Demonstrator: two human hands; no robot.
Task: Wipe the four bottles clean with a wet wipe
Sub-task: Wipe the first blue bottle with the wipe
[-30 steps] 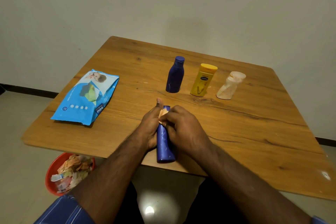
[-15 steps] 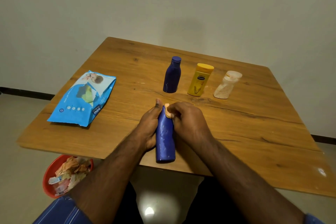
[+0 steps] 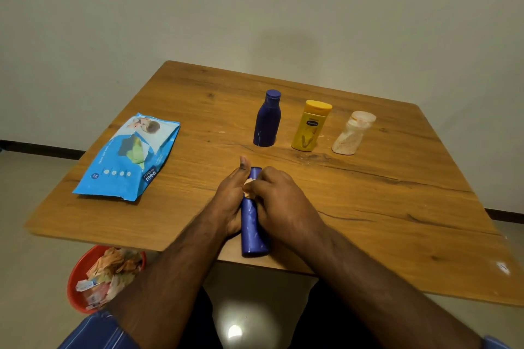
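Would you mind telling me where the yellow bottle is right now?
In the head view, the yellow bottle stands upright toward the table's far side, between the dark blue bottle and the pale translucent bottle.

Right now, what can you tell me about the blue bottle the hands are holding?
The blue bottle looks like smooth, shiny plastic. It lies lengthwise at the wooden table's near edge, base toward the camera, cap end pointing away. The left hand grips its side. The right hand presses a crumpled wet wipe near its top. Any label is hidden.

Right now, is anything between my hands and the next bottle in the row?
Nothing visible: bare table lies between the hands and the dark blue bottle. But both hands, left and right, hold the lying bottle and wipe.
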